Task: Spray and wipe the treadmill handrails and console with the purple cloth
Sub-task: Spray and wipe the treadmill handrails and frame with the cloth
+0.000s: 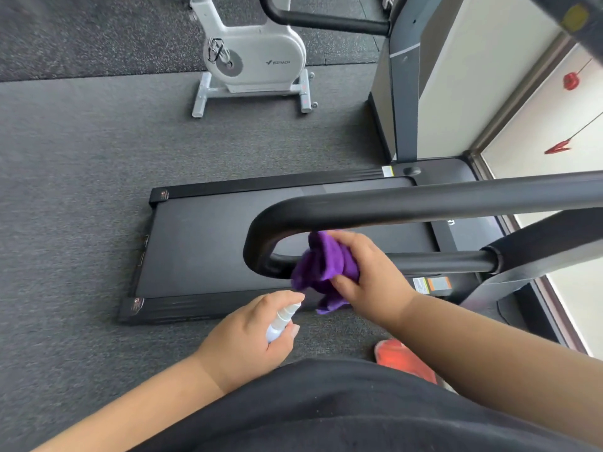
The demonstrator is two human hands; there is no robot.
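Observation:
A black looped handrail (pixel 391 203) of the treadmill crosses the middle of the view, with its lower bar (pixel 440 261) running right to the upright. My right hand (pixel 372 272) grips the bunched purple cloth (pixel 326 265) and presses it against the lower bar near the bend of the loop. My left hand (pixel 248 337) holds a small white spray bottle (pixel 282 321) below and left of the cloth, nozzle pointing up toward it. The console is out of view.
The treadmill belt (pixel 208 249) lies on grey carpet beneath the handrail. A white exercise bike (pixel 254 57) stands farther back. The far handrail (pixel 319 19) and upright (pixel 404 93) are at top right, a window at right. An orange shoe (pixel 401 357) is near my body.

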